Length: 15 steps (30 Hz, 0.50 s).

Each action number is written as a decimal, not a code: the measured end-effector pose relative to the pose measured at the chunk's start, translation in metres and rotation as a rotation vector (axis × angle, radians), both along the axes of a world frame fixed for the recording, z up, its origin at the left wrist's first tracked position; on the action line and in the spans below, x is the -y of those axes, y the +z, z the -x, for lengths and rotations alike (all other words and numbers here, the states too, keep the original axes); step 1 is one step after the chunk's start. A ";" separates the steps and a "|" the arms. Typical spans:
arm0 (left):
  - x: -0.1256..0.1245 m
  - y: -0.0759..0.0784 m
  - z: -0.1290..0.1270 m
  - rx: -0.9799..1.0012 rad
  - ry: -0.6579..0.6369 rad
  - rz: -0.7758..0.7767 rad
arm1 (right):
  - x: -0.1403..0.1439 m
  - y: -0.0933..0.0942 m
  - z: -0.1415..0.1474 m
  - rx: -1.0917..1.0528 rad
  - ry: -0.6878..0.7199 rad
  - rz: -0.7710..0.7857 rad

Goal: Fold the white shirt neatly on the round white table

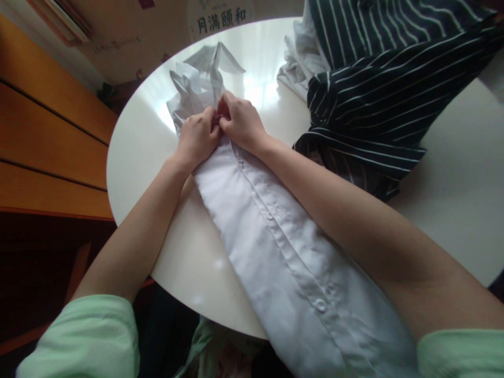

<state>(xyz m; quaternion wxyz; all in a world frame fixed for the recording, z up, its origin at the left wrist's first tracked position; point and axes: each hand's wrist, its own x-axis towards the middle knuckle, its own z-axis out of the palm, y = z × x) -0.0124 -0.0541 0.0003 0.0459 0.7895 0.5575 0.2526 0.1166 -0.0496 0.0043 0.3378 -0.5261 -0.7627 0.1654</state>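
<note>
A white button-up shirt [275, 247] lies lengthwise across the round white table [137, 152], its buttoned front facing up and its collar end crumpled at the far side. My left hand [197, 137] and my right hand [240, 122] meet at the shirt's upper placket, fingers pinched on the cloth where a button sits. Both forearms rest along the shirt. The fingertips hide the exact spot they grip.
A dark navy shirt with thin white stripes [386, 89] is heaped at the table's far right, with another pale garment [299, 58] beside it. A wooden cabinet [47, 136] stands to the left. A cardboard box [212, 18] sits beyond the table.
</note>
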 end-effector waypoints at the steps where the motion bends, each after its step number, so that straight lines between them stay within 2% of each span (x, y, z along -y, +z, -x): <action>1: 0.000 0.001 0.000 -0.002 0.004 0.010 | 0.000 0.000 0.000 0.001 -0.003 -0.001; 5: 0.002 0.002 -0.002 -0.023 0.026 0.038 | 0.000 0.000 0.000 0.003 -0.006 -0.009; 15: 0.000 0.000 0.000 -0.015 0.001 -0.003 | 0.000 0.000 0.001 0.005 -0.006 -0.002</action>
